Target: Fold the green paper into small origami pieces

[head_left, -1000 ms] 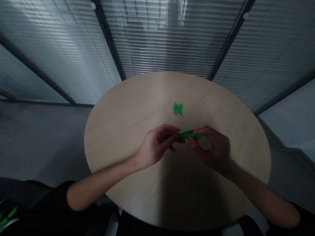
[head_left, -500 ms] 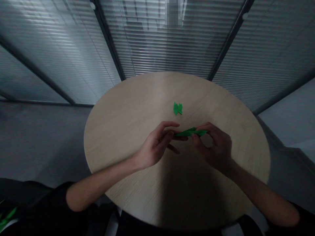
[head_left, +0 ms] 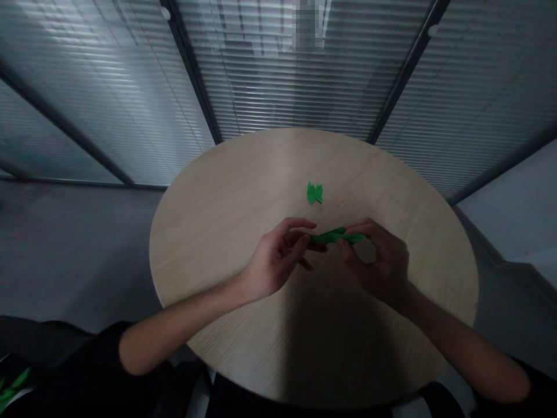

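A folded piece of green paper [head_left: 331, 237] is held between my two hands above the table. My left hand [head_left: 281, 255] pinches its left end between thumb and fingers, the index finger stretched out above it. My right hand [head_left: 380, 258] grips the right part, thumb below and fingertips on the far side. Just beyond the hands, a small green butterfly-shaped paper piece [head_left: 314, 193] lies on the tabletop, touched by neither hand.
The round, light wood table [head_left: 209, 191] stands close to a glass partition with blinds [head_left: 278, 98]. Grey floor [head_left: 87, 232] shows on the left. Something green [head_left: 15, 386] is at the lower left corner, by a dark sleeve.
The fingers of my left hand have curled in slightly under the paper. Both hands keep their hold, and the small green piece stays in place on the table.
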Tool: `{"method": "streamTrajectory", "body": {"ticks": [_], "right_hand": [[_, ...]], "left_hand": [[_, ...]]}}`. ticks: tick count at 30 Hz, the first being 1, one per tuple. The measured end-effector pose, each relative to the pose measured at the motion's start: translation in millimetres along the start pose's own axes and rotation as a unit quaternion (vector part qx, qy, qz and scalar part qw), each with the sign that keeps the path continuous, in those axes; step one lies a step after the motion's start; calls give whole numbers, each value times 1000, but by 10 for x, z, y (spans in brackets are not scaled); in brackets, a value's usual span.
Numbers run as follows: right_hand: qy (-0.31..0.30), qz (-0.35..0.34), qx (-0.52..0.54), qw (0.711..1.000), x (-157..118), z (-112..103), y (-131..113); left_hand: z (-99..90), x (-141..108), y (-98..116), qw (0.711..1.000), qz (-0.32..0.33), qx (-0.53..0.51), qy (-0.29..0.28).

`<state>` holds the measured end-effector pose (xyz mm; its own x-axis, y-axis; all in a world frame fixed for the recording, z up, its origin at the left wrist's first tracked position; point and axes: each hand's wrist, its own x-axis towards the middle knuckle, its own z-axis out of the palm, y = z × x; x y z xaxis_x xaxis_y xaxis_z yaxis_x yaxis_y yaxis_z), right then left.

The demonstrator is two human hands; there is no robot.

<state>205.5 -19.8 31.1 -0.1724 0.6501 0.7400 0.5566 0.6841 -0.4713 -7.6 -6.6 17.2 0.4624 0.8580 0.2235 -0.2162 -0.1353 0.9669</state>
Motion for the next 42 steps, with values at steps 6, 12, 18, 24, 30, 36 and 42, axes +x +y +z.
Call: {"method": "streamTrajectory", "body": {"ticks": [6,12,18,24,30,36,42], "right_hand": [[1,5,-2,1000,3,-7,9],[-37,10,68,997,12,7,2],[-66,-3,115,991,28,18,46],[-94,-1,165,982,-4,17,58],[-89,3,180,980,-5,25,41],[-63,49,150,985,-7,4,7],[-72,37,191,978,-1,13,-7]], "left_hand": [[12,-12,-16,999,17,45,10],[-35,-44,-20,988,38,147,9],[-98,-35,56,907,227,353,45],[-80,-8,70,933,215,283,-55],[-47,-5,24,959,157,232,-40],[-80,13,-6,941,226,252,2],[-88,4,2,932,248,263,-12]]}}
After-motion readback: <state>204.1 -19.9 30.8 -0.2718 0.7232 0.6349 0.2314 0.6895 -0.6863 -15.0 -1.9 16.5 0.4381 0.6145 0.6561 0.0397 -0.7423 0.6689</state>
